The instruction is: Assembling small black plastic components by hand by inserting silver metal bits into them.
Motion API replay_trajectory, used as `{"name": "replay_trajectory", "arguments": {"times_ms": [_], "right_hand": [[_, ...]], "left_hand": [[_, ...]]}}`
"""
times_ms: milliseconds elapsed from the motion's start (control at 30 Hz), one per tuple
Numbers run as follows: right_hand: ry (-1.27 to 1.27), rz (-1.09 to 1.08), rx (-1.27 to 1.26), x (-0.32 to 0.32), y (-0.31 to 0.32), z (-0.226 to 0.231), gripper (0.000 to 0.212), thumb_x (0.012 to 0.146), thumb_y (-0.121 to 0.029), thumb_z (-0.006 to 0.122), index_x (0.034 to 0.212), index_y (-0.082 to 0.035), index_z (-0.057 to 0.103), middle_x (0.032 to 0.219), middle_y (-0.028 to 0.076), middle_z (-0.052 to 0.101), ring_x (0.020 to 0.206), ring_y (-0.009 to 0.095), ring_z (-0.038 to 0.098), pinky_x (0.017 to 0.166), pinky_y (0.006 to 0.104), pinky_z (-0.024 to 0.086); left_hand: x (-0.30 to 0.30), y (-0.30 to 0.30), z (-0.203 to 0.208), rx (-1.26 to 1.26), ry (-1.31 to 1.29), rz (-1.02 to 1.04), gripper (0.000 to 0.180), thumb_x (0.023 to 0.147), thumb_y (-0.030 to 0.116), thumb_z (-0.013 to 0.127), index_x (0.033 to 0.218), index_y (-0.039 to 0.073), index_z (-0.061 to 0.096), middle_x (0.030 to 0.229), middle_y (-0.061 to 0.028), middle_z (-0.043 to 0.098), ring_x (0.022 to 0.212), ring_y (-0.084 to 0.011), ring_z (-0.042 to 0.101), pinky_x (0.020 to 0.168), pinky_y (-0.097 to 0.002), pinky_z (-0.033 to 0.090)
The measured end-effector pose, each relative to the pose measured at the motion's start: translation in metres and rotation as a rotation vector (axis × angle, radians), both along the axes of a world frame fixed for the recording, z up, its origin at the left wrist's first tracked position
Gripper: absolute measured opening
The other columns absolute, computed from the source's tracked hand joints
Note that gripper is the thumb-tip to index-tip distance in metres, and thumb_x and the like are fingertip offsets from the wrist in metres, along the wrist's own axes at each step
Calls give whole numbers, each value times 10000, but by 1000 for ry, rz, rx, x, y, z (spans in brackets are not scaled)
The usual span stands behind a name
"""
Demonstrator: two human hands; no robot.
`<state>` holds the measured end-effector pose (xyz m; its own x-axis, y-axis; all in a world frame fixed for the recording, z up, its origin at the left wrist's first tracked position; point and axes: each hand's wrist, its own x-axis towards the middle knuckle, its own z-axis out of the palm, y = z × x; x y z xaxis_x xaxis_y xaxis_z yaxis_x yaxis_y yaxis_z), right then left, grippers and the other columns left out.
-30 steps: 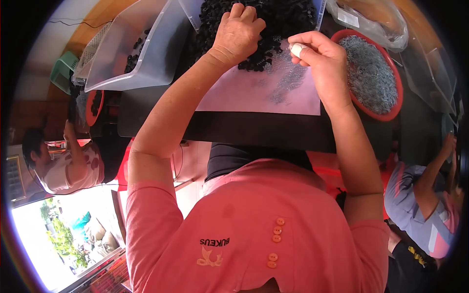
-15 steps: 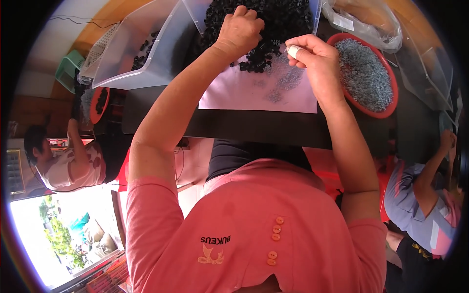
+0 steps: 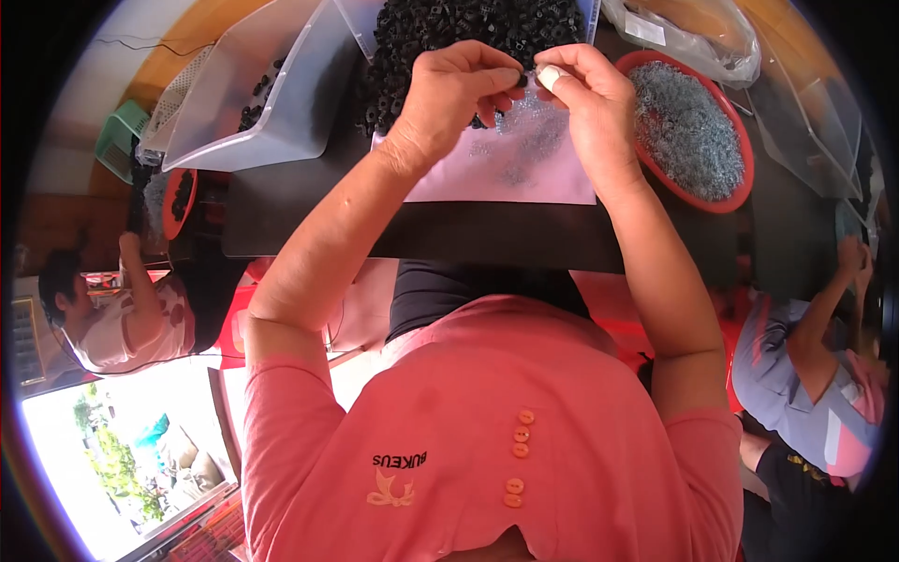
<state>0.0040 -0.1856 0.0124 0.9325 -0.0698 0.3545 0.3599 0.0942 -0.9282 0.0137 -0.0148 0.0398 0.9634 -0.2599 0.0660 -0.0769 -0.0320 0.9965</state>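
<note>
Black part (image 3: pixel 521 81) is clamped in left hand's (image 3: pixel 448 98) fingers, just left of right hand's (image 3: pixel 599 101) pinched-together fingers, contents unclear; part's long axis unresolved.

A green basket (image 3: pixel 120 132), a co-worker (image 3: pixel 133 314) and a bright opening (image 3: pixel 131 459) show at the left.

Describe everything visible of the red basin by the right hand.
The red basin looks plastic and oval. It sits upright on the dark table, filled with small, shiny blue-grey pieces. The right hand is just left of it; whether they touch is unclear. A clear plastic bag lies near its far edge.
</note>
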Motion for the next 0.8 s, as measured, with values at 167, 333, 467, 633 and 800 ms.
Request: {"name": "replay_trajectory", "arguments": {"times_ms": [167,333,467,633,800], "right_hand": [[-101,-12,-81,-3,9,-8,91,881,-10,620,966,5,649,854,26,674,769,85,606,719,240,507],[-104,12,-83,-11,18,-4,92,890,-4,612,976,8,644,870,37,678,789,89,619,735,242,513],[-140,8,-95,-18,21,-5,87,893,3,612,972,8,649,879,42,682,808,89,626,749,242,514],[-111,84,-42,-19,18,1,138,870,27,627,996,-1,675,908,39,676,851,85,626,785,234,505],[-194,175,-246,-17,15,5,130,848,37,617,952,2,686,909,23,653,845,100,633,794,238,501]], "left_hand": [[-19,-7,-12,-223,150,60,188,927,101,656,1028,-57,665,887,-126,696,744,-152,628,632,-275,497],[-34,-11,-20,-526,219,141,161,857,39,724,960,-71,666,823,-107,678,668,-151,602,567,-260,483],[-44,-16,-24,-664,231,214,144,853,15,717,939,-71,639,818,-115,671,662,-171,607,570,-270,486],[-49,-9,-25,-515,171,292,126,812,-10,712,893,-57,628,786,-114,666,642,-182,640,492,-268,482],[-50,1,-31,-402,152,200,129,758,-25,723,846,-42,631,720,-99,654,562,-154,615,432,-255,452]]}}
